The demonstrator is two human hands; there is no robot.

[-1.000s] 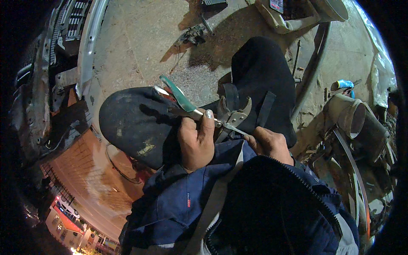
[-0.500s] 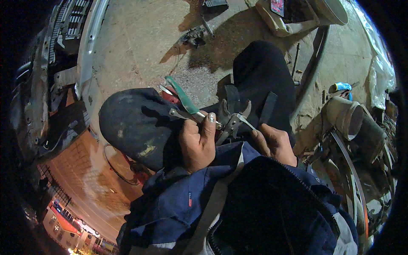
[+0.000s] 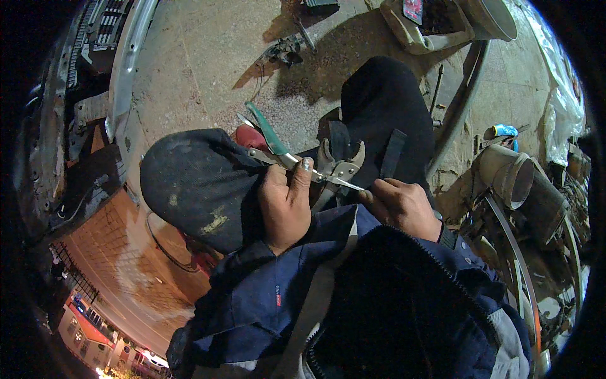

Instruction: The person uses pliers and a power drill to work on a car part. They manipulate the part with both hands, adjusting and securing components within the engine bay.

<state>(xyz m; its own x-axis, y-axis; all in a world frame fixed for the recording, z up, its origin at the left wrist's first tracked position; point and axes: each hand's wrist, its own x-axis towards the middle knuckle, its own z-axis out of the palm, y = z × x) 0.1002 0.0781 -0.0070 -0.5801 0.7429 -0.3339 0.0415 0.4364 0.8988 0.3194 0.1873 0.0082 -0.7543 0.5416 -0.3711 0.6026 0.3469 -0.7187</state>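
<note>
Left: bent silver metal rail [image 3: 129, 69], long axis running near-far. Next, left knee in dark trousers [image 3: 189, 183], red object [image 3: 249, 135] just past it, partly hidden.

Jacket [image 3: 230, 309] has a small tag [image 3: 278, 295], red and pale – lettering too small to make out.

Left hand [image 3: 287, 205]: thumb and fingers pinching the locking pliers [image 3: 320, 177] around mid-body. Pliers sit above the lap, between the knees. Long axis slants from far-left handle end to near-right pivot; green handle [image 3: 265, 129] points far and left. Curved jaws parted, tips pointing far, away from the person.

Right hand [image 3: 401, 205]: fingers pinching a thin silver shaft [image 3: 346, 184], which points left and slightly far, at the pliers' pivot area – cannot tell if the tip touches.

Right: pale bucket [image 3: 524, 180] on its side, blue cylinder [image 3: 505, 130] just past it.
</note>
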